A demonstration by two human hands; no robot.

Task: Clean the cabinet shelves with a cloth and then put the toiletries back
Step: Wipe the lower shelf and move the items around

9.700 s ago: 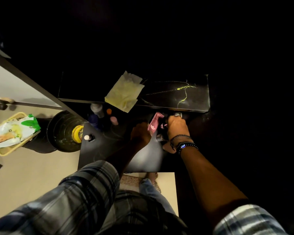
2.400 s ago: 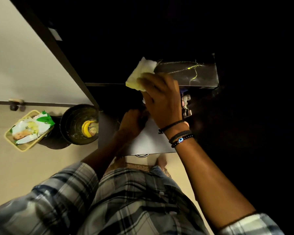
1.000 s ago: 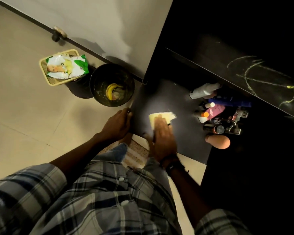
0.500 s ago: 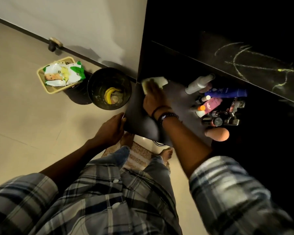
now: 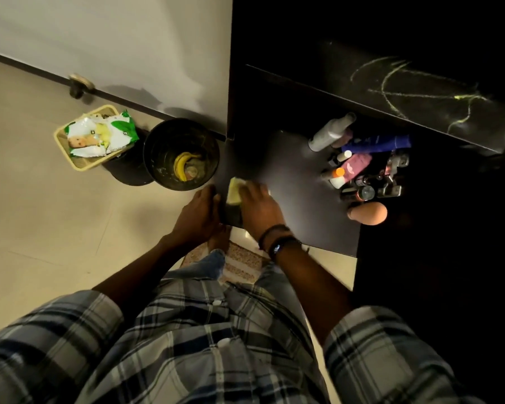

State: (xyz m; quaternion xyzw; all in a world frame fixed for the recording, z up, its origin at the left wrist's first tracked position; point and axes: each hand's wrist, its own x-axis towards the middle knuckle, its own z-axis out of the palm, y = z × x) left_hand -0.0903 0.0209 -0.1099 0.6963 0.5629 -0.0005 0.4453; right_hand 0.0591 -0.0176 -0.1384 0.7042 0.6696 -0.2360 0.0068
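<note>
My right hand presses a pale yellow cloth flat on the front left corner of the dark cabinet shelf. At that same corner my left hand grips the shelf's edge. Several toiletries crowd the shelf's right side: a white bottle, a blue tube, a pink bottle, small dark containers and a beige egg-shaped sponge. Metal hinges sit behind them.
A black bin holding a banana peel stands on the tiled floor left of the cabinet. Beside it is a yellow basket with a wipes packet. A dark panel with chalk scribbles lies above the shelf. A striped mat lies underfoot.
My right hand has pulled the cloth from the back left of the shelf forward to its front left corner. The left hand stays on the shelf edge.
</note>
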